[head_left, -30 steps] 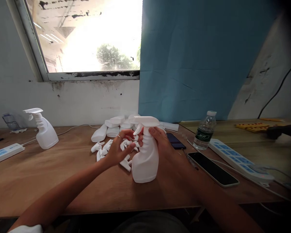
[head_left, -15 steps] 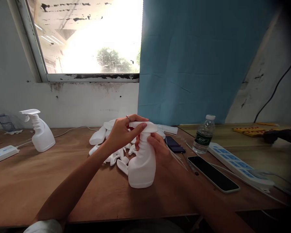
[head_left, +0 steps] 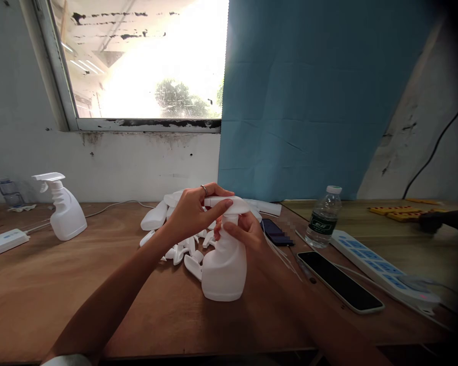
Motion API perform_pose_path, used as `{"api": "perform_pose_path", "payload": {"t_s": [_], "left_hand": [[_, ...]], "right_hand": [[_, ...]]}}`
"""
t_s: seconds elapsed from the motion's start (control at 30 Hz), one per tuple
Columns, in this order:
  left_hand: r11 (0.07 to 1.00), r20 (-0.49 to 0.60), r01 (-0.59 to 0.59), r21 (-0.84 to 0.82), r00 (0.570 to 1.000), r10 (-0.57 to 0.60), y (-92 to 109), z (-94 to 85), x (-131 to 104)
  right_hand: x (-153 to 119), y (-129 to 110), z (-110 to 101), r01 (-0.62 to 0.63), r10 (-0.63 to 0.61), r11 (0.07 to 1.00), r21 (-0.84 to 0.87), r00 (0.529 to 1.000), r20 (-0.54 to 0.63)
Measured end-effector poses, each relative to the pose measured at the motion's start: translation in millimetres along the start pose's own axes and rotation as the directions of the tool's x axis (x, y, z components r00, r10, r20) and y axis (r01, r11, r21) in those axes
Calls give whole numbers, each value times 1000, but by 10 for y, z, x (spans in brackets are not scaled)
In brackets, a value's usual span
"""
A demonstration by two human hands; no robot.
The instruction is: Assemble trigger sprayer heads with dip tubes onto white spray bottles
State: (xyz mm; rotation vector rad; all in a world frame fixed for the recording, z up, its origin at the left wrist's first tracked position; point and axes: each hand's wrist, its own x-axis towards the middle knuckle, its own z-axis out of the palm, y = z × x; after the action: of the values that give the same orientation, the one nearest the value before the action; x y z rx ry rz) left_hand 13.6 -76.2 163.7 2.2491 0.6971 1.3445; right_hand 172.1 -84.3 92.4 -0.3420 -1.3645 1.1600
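Note:
A white spray bottle (head_left: 225, 269) stands upright on the wooden table in front of me. On its neck sits a white trigger spray head (head_left: 238, 205). My left hand (head_left: 198, 206) grips the spray head from the left, thumb on the near side and fingers over the top. My right hand (head_left: 248, 231) is closed around the bottle's neck just below the head, its thumb in front. The trigger is hidden behind my hands. Close behind the bottle lies a pile of loose white spray heads (head_left: 179, 251), with white bottles (head_left: 154, 216) lying on their sides farther back.
An assembled spray bottle (head_left: 66, 213) stands at the left near a power strip (head_left: 5, 243). To the right are a water bottle (head_left: 322, 218), a black-screened phone (head_left: 339, 282), a darker phone (head_left: 277, 233) and a long power strip (head_left: 381, 267) with cables.
My right thumb has moved across the front of the bottle's neck, and the fingers have shifted around it. My left hand keeps its hold on the spray head. The view has shifted slightly.

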Motion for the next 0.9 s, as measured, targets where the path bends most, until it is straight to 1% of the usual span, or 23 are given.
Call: {"api": "perform_pose_path", "payload": {"t_s": [0.17, 0.23, 0.3, 0.4, 0.53, 0.63, 0.67, 0.8, 0.9], "left_hand": [[1000, 20, 7, -21, 1000, -7, 0, -7, 1], [999, 28, 12, -31, 1000, -11, 0, -10, 0], [999, 33, 16, -32, 999, -15, 3, -14, 0], [999, 58, 26, -42, 998, -23, 14, -24, 1], [998, 73, 29, -51, 997, -25, 26, -42, -2], [999, 71, 22, -33, 997, -20, 21, -52, -4], [999, 71, 20, -27, 997, -18, 18, -53, -4], [1000, 61, 11, -15, 998, -10, 8, -44, -2], [1000, 64, 4, -16, 998, -3, 8, -39, 1]], "right_hand": [[-9, -31, 38, -28, 27, 1000, -2, 999, -25], [-8, -43, 52, -50, 45, 996, -72, 997, -62], [-9, -55, 67, -40, 33, 993, -110, 997, -65], [-19, -71, 91, -10, 9, 999, -51, 999, -37], [-36, -66, 91, -20, 16, 995, -100, 999, -45], [-51, -47, 70, 11, -11, 999, -31, 1000, -11], [-53, -44, 65, 8, -9, 999, -37, 1000, -7], [-49, -44, 67, -42, 34, 989, -140, 998, -60], [-60, -29, 62, -14, 9, 997, -77, 998, -58]]}}
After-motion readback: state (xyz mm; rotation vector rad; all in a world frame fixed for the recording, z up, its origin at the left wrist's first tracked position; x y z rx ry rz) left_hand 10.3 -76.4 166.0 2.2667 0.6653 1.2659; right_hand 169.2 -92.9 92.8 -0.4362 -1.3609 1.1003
